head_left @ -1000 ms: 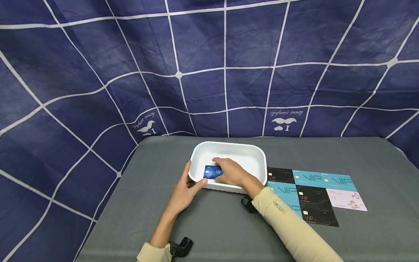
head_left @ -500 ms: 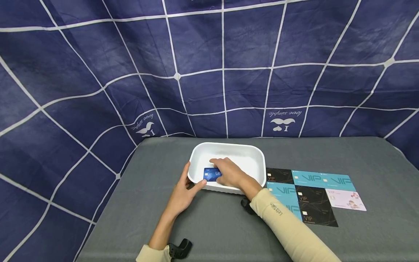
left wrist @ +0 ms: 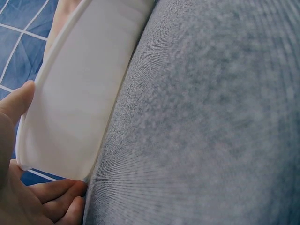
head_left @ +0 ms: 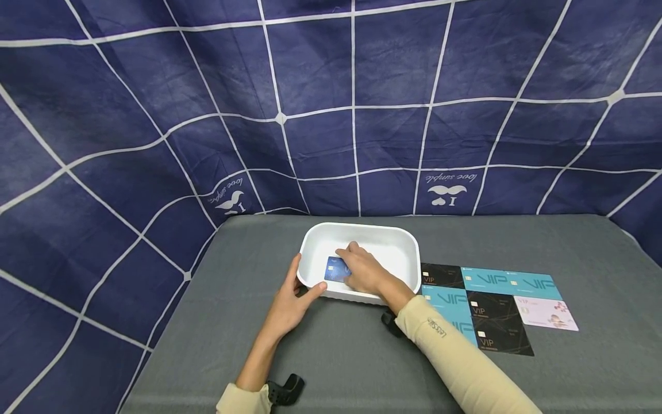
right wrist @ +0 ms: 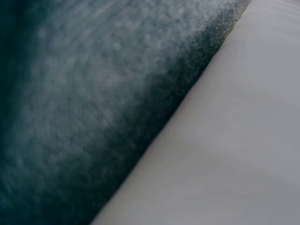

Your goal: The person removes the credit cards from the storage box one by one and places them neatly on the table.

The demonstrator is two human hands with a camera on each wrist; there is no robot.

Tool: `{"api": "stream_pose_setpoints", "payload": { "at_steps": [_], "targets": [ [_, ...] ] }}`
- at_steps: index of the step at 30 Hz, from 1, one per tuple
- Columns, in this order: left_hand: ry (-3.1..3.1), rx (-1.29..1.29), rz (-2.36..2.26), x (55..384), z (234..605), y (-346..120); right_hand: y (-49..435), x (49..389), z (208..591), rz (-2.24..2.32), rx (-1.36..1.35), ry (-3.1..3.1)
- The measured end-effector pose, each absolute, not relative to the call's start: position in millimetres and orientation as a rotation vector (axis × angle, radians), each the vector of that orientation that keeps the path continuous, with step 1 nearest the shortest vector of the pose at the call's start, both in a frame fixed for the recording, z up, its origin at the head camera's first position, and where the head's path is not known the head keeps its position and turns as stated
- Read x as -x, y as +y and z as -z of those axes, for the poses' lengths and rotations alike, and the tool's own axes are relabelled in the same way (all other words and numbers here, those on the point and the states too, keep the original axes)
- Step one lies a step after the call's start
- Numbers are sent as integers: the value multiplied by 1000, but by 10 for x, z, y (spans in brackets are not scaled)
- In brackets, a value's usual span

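A white plastic tray (head_left: 380,237) stands on the grey cloth surface. My left hand (head_left: 286,306) holds its near-left corner, thumb on the front rim and the other fingers around the left end. In the left wrist view, the thumb lies on the rim while curled fingers touch the corner. Inside the tray, my right hand (head_left: 366,271) pinches a blue VIP card (head_left: 336,269) by its right part, which the fingers hide. The right wrist view holds only the pale tray side (right wrist: 225,150) and grey cloth; no fingers show there.
Right of the tray, several VIP cards lie flat in rows: black cards (head_left: 496,313), teal cards (head_left: 487,280) and one pink card (head_left: 546,313). A blue curtain (head_left: 320,144) with white grid lines hangs behind and to the left of the grey table (head_left: 351,362).
The blue card has shifted slightly away from me and turned a little within the tray, along with the right-hand fingers. My left hand stays on the tray corner.
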State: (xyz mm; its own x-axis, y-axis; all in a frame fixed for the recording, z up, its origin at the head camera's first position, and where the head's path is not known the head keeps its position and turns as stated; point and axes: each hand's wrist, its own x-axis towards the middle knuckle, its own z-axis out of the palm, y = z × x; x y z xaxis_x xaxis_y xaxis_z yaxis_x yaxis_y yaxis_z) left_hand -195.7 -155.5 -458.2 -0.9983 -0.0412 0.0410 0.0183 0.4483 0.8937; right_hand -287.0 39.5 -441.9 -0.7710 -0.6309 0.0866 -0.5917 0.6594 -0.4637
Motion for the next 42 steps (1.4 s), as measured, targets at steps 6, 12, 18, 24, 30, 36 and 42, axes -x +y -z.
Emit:
{"api": "stream_pose_setpoints", "payload": {
  "at_steps": [6,12,18,24,30,36,42],
  "targets": [
    [-2630,-30,1617,1952,4573,-1553,398,2884,4425,734,1065,2763],
    [-2639,-26,1621,1962,4570,-1554,413,2877,4394,739,1077,2755],
    [-2645,-31,1623,1967,4567,-1552,411,2883,4395,733,1068,2755],
    [-2650,-36,1625,1963,4558,-1550,412,2886,4411,741,1031,2738],
    [-2654,-42,1620,1961,4543,-1548,412,2906,4397,732,1053,2724],
    [-2639,-21,1632,1970,4552,-1556,412,2934,4394,752,1053,2675],
    [-2635,-12,1641,1974,4575,-1563,425,2928,4420,861,1117,2644]
  ]
}}
